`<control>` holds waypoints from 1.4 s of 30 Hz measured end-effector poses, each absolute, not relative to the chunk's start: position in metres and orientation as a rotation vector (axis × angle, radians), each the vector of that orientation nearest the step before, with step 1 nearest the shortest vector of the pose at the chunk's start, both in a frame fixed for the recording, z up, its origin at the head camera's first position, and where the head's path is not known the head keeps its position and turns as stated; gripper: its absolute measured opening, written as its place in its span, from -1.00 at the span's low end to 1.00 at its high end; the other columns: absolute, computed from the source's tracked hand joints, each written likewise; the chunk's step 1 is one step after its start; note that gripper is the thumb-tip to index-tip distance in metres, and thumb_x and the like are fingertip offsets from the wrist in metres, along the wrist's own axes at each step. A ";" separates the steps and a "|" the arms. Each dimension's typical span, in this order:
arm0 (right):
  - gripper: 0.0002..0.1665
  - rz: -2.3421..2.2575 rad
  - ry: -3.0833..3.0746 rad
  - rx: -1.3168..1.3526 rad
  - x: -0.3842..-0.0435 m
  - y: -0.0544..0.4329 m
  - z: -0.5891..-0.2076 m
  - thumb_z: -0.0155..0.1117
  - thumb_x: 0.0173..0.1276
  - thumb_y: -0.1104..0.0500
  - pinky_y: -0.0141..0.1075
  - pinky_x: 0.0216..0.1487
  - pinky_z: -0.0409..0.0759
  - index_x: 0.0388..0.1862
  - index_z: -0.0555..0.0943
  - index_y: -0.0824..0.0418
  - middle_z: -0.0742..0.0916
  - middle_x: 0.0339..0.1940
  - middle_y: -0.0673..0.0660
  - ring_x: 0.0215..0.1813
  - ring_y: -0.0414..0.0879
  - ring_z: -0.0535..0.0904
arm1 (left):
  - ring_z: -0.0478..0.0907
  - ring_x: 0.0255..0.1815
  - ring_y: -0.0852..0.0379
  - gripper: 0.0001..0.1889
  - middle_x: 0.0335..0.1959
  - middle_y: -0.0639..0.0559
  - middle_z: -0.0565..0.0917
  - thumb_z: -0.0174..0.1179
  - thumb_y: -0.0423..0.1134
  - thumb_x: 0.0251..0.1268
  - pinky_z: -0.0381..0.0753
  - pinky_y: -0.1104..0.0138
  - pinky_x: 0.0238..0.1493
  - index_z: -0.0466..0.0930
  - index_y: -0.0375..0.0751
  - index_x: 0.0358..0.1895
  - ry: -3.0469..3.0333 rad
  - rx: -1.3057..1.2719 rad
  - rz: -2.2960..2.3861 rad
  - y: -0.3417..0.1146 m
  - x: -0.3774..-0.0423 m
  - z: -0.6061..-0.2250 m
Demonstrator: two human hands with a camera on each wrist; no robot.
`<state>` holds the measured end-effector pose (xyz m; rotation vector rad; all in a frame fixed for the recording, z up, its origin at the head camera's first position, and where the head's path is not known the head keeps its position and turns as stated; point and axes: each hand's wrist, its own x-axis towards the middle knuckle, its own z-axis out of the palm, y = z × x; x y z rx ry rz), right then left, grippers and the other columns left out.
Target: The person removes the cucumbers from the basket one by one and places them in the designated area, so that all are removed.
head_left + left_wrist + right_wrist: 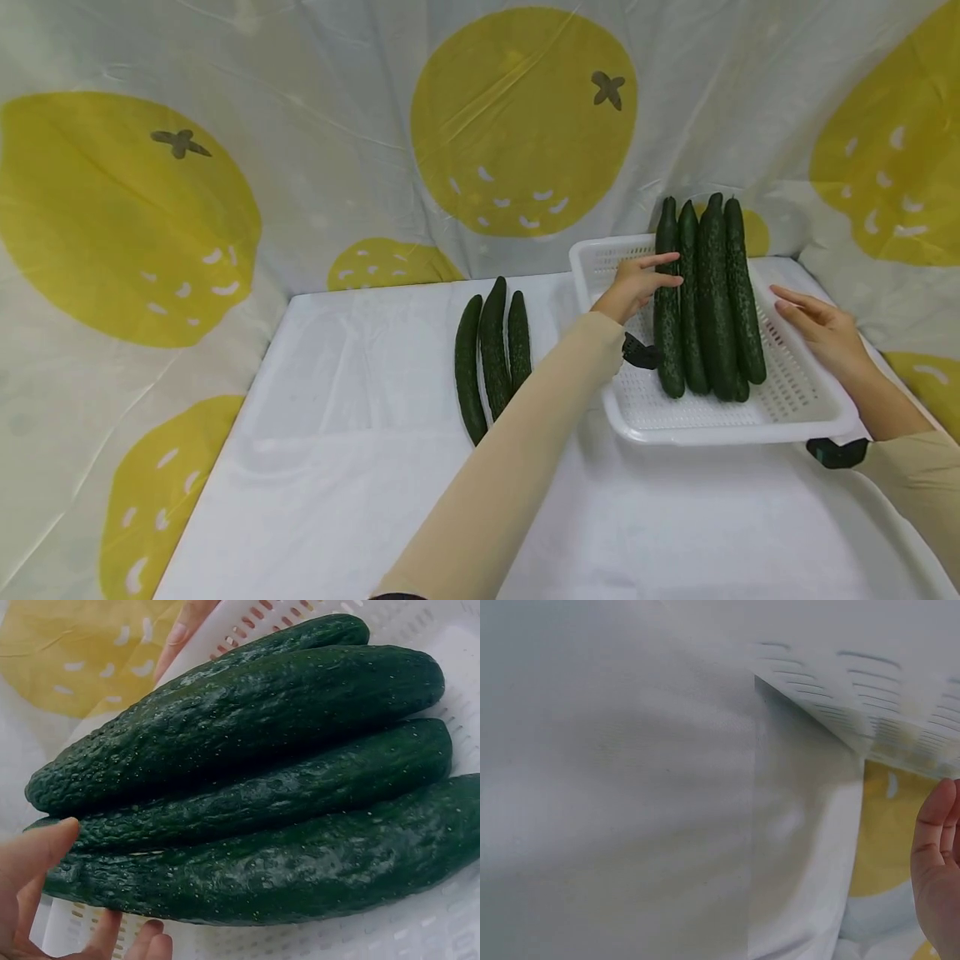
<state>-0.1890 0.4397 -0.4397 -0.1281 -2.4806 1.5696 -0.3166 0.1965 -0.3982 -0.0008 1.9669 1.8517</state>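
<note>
Several dark green cucumbers lie side by side, lengthwise, in a white perforated plastic basket at the right. My left hand reaches over the basket's left side, its fingers spread across the leftmost cucumber. In the left wrist view, the thumb extends over the cucumbers' narrow ends, with other fingertips beside the nearest cucumber. My right hand is at the basket's right rim, fingers loosely extended. The right wrist view catches part of that hand close to the basket's slotted wall.
Three more cucumbers lie on the white-covered table left of the basket, partly hidden by my left sleeve. A pale curtain with yellow fruit prints hangs behind the table and along its sides.
</note>
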 end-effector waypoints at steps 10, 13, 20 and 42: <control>-0.51 1.588 -2.468 -0.133 -0.188 0.439 -0.439 0.12 0.58 0.07 -0.80 0.01 0.19 0.43 0.46 -0.23 0.49 -0.04 -0.69 0.32 -0.49 0.22 | 0.38 -0.44 0.26 -0.63 0.35 0.22 0.48 0.37 -0.37 0.26 0.10 0.34 -0.58 0.79 0.25 -0.02 2.055 -0.025 1.829 0.208 -0.314 -0.399; -0.51 1.595 -2.467 -0.138 -0.189 0.438 -0.439 0.12 0.58 0.06 -0.81 0.03 0.16 0.43 0.46 -0.23 0.49 -0.01 -0.68 0.34 -0.49 0.19 | 0.55 -0.03 0.20 -0.62 0.33 0.21 0.49 0.34 -0.42 0.28 0.28 0.32 -0.45 0.79 0.21 -0.01 2.044 -0.048 1.869 0.209 -0.314 -0.400; -0.52 1.602 -2.444 -0.123 -0.190 0.437 -0.438 0.13 0.58 0.08 -0.80 0.02 0.18 0.42 0.48 -0.22 0.50 -0.05 -0.70 0.32 -0.50 0.22 | 0.55 0.16 0.07 -0.61 0.33 0.19 0.50 0.33 -0.46 0.27 0.63 0.19 -0.19 0.79 0.17 0.00 2.066 -0.040 1.870 0.208 -0.315 -0.400; -0.51 1.575 -2.476 -0.162 -0.189 0.438 -0.440 0.13 0.57 0.03 -0.81 0.00 0.17 0.43 0.46 -0.22 0.49 -0.02 -0.67 0.33 -0.49 0.20 | 0.39 -0.45 0.25 -0.62 0.32 0.23 0.48 0.42 -0.47 0.14 0.41 0.34 -0.62 0.83 0.21 -0.16 2.139 -0.137 1.888 0.207 -0.313 -0.400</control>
